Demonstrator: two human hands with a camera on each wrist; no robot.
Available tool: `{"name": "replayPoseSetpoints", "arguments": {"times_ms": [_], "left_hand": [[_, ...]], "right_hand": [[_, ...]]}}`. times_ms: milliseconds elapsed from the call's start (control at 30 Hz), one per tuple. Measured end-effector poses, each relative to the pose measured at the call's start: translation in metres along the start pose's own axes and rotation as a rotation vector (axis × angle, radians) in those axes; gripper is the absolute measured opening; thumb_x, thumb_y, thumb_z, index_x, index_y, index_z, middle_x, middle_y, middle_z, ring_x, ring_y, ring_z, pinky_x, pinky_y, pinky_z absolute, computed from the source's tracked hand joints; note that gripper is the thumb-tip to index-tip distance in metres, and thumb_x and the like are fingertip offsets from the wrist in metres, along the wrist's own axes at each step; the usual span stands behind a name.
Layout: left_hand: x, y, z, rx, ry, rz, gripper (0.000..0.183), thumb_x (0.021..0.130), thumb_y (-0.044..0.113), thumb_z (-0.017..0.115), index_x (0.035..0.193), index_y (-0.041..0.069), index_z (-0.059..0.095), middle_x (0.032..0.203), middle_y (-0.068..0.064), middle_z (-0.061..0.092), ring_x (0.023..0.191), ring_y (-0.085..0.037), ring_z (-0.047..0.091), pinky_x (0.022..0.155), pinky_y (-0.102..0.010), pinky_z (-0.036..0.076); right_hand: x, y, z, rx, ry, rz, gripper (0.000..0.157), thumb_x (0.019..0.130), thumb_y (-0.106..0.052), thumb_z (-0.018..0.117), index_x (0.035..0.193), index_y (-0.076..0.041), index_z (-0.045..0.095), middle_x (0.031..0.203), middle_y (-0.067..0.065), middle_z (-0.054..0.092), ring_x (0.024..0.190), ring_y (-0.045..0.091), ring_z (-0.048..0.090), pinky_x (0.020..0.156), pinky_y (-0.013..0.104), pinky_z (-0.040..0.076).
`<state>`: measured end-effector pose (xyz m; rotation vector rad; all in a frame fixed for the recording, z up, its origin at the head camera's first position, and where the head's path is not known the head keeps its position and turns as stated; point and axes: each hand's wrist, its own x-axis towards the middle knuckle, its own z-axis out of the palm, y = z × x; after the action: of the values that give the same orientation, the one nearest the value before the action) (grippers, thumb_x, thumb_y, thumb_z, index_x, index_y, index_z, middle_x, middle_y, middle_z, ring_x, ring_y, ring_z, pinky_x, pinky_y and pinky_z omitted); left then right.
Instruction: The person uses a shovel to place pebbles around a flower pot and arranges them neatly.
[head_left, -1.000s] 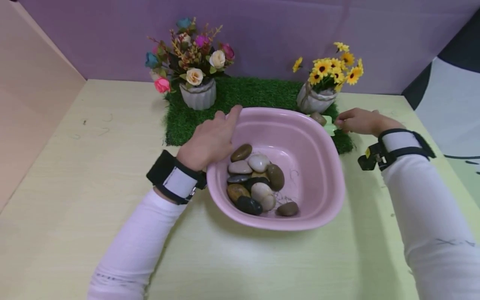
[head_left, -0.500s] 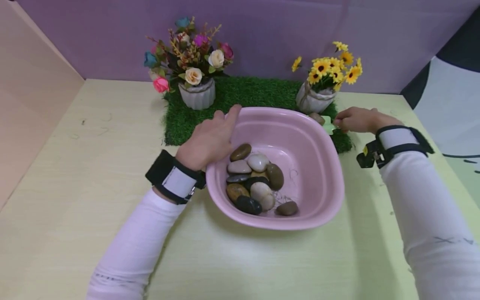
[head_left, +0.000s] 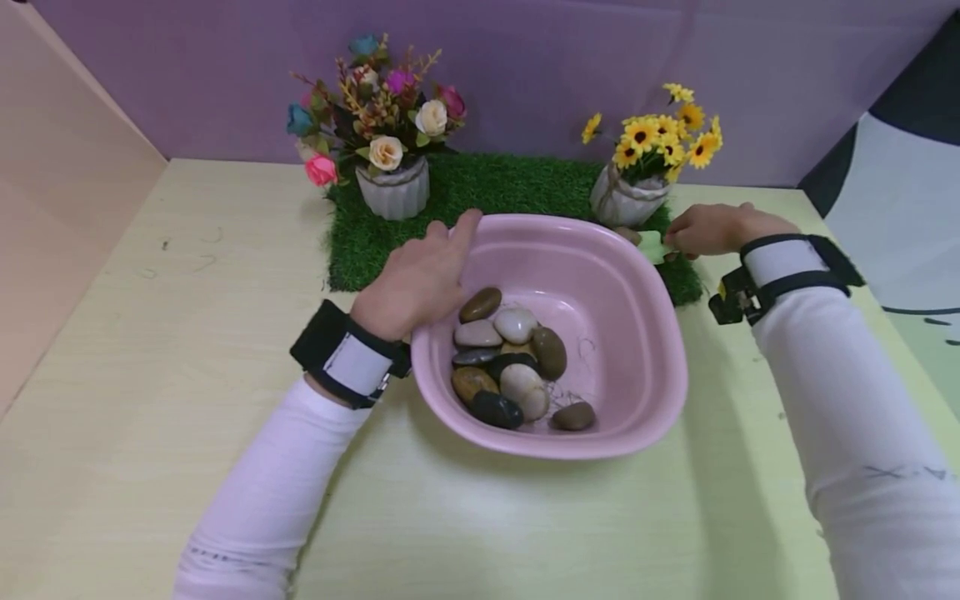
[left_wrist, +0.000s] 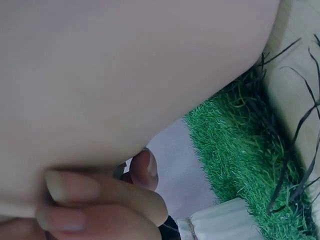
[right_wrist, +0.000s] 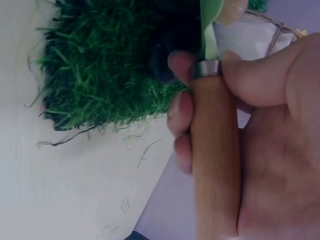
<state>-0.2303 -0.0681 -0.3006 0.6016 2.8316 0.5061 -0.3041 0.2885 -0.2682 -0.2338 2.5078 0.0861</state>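
Observation:
A pink basin (head_left: 673, 375) stands tilted in mid-table, several smooth stones (head_left: 517, 367) gathered in its left half. My left hand (head_left: 416, 287) grips its left rim; in the left wrist view, curled fingertips (left_wrist: 75, 189) press the basin's outer wall (left_wrist: 130, 75). Beyond the right rim, my right hand (head_left: 712, 229) holds a small garden trowel (head_left: 652, 247) by its wooden handle (right_wrist: 216, 150). A brownish stone (head_left: 628, 236) sits at its light green blade, partly hidden by the rim. Dark rounded shapes (right_wrist: 172, 55) lie on the turf in the right wrist view.
Behind the basin lies an artificial grass mat (head_left: 517, 187). On it stand a pot of mixed flowers (head_left: 397, 190) at left and a pot of yellow flowers (head_left: 628, 200) at right. A purple wall (head_left: 525, 75) closes the table's back. Stray dark strands lie on the tabletop (head_left: 187, 375).
My right hand and the trowel have shifted slightly left and away from me. The stone at the blade has slid further behind the basin's rim. My left hand has kept its hold.

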Motion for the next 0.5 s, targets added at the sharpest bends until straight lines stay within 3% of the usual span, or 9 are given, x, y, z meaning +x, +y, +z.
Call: {"name": "replayPoseSetpoints", "arguments": {"times_ms": [100, 333, 500], "left_hand": [[0.0003, 0.0005, 0.0, -0.005, -0.005, 0.002, 0.076, 0.099, 0.024, 0.055, 0.158, 0.02, 0.008, 0.133, -0.025, 0.046, 0.092, -0.036, 0.061, 0.074, -0.045, 0.054], [0.0012, 0.002, 0.0005, -0.004, -0.011, 0.006, 0.076, 0.098, 0.023, 0.056, 0.158, 0.02, 0.008, 0.133, -0.025, 0.046, 0.09, -0.036, 0.061, 0.073, -0.044, 0.054], [0.0019, 0.003, 0.0004, 0.001, -0.012, 0.01, 0.076, 0.098, 0.022, 0.056, 0.158, 0.02, 0.008, 0.133, -0.026, 0.046, 0.089, -0.035, 0.061, 0.072, -0.043, 0.054]], "right_hand": [[-0.0007, -0.0012, -0.0013, -0.005, -0.027, 0.001, 0.055, 0.105, -0.029, 0.026, 0.142, 0.006, 0.045, 0.12, 0.028, 0.064, 0.113, 0.046, 0.057, 0.102, 0.082, 0.011], [-0.0011, -0.0021, -0.003, 0.017, -0.097, -0.051, 0.056, 0.105, -0.025, 0.025, 0.142, 0.012, 0.042, 0.129, 0.031, 0.059, 0.113, 0.047, 0.058, 0.098, 0.064, 0.043], [-0.0022, -0.0031, -0.009, 0.038, -0.123, -0.057, 0.054, 0.104, -0.022, 0.025, 0.14, 0.014, 0.043, 0.122, 0.03, 0.062, 0.103, 0.042, 0.06, 0.091, 0.055, 0.049]]}}
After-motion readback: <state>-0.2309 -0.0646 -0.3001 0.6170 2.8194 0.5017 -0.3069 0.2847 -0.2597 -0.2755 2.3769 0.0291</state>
